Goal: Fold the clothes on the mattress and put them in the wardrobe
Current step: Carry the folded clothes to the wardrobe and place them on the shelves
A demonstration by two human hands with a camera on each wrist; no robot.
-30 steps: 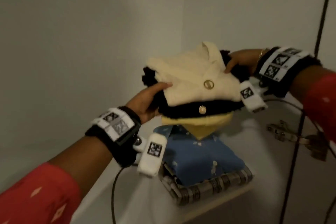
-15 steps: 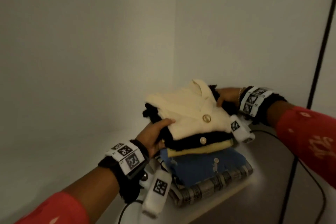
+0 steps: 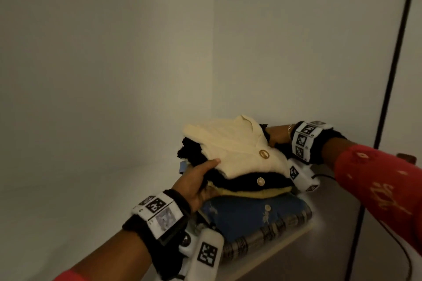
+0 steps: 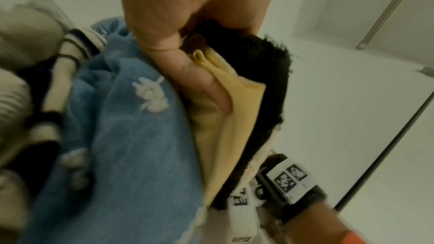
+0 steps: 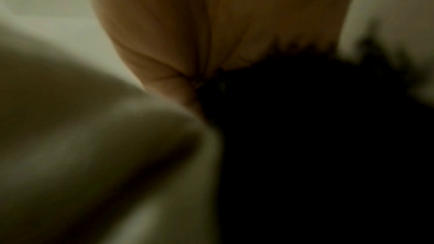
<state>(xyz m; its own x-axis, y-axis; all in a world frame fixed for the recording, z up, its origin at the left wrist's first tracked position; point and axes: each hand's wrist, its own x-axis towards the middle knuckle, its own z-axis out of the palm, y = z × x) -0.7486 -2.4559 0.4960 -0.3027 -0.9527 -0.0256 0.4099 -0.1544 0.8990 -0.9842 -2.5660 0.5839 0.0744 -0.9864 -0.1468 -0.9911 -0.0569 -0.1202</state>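
1. The wardrobe shelf point(image 3: 342, 217), pale and set in a corner of two plain walls, already carries a stack of folded clothes, so the putting-away is well under way. The mattress is not in view, and I cannot tell whether anything is left to fold there.
2. At the bottom of the stack lies a striped folded garment point(image 3: 274, 232); on it rests a blue folded garment with small white figures point(image 3: 239, 214). Both look settled in place.
3. Above those sits the bundle now being set down: a yellow folded piece point(image 3: 251, 193), a black fuzzy garment with a pale button point(image 3: 239, 181), and on top a cream knit with a gold button point(image 3: 235, 150). It appears to touch the blue layer, or nearly so.
4. The left hand point(image 3: 196, 185) grasps the near-left edge of the bundle, thumb lying on the cream knit and fingers point(image 4: 199, 81) tucked under the yellow piece.
5. The right hand point(image 3: 277, 136) holds the far-right edge at the black fuzz; its fingers are hidden, and the wrist view is too dark to show how they lie.
6. What seems left here: slide both hands free and square the stack.
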